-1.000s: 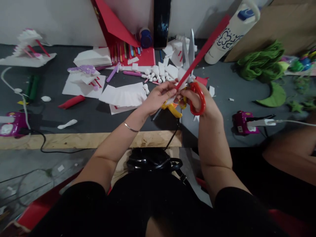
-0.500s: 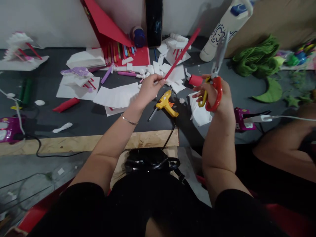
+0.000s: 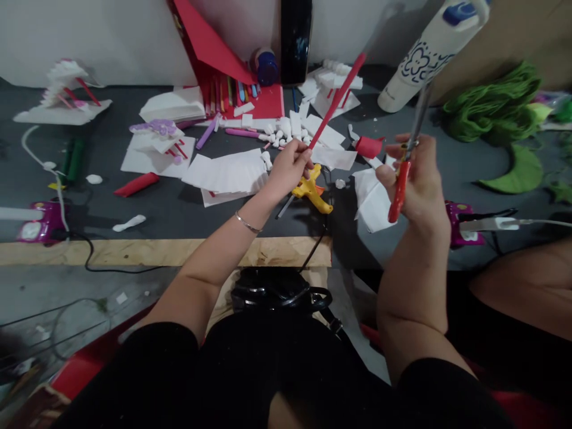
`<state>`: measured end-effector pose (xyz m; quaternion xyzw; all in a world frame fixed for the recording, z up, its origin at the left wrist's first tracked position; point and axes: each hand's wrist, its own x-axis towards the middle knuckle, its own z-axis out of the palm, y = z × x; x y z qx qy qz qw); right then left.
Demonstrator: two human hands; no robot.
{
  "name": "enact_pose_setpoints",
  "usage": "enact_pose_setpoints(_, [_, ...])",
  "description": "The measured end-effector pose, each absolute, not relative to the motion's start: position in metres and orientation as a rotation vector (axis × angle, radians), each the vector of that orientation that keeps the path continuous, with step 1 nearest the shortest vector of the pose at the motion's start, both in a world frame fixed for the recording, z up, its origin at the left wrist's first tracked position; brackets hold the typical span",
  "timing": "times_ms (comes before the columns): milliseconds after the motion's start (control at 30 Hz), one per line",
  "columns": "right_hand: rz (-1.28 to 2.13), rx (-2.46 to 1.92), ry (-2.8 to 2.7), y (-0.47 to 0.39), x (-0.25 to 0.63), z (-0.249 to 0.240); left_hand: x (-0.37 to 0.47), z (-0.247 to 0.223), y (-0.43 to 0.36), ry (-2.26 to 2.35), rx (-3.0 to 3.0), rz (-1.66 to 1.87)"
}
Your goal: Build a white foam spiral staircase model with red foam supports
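Note:
Between thumb and fingers, my left hand (image 3: 292, 165) pinches the lower end of a long thin red stick (image 3: 337, 100), which slants up to the right. My right hand (image 3: 422, 173) grips scissors (image 3: 401, 187) with a red handle, their metal blades pointing upward and seen nearly edge-on. A yellow glue gun (image 3: 318, 193) lies on the table just below my left hand, partly covered by it. Left of that hand is a stack of folded white paper (image 3: 227, 173). Near my right hand are a small red roll (image 3: 369, 146) and a crumpled white sheet (image 3: 374, 199).
White pieces (image 3: 286, 126) and coloured sticks lie behind my left hand. A phone (image 3: 295, 42) leans on the wall beside a white bottle (image 3: 424, 59). Green yarn (image 3: 496, 104) and a green felt moon (image 3: 518, 170) are at right. Small paper models (image 3: 154, 155) stand at left.
The view has shifted somewhat to the left. My right hand has turned the scissors, so their handles now show edge-on. The red stick stays in my left hand, which now overlaps the glue gun.

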<state>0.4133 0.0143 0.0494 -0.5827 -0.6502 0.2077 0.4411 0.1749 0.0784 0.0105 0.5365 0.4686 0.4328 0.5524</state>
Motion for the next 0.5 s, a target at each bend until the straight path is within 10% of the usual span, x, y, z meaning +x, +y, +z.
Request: enact_pose_setpoints(500, [0.581,-1.448,-1.948,0.008,0.388,0.062,0.157,0.009,0.053,0.982,0.862,1.203])
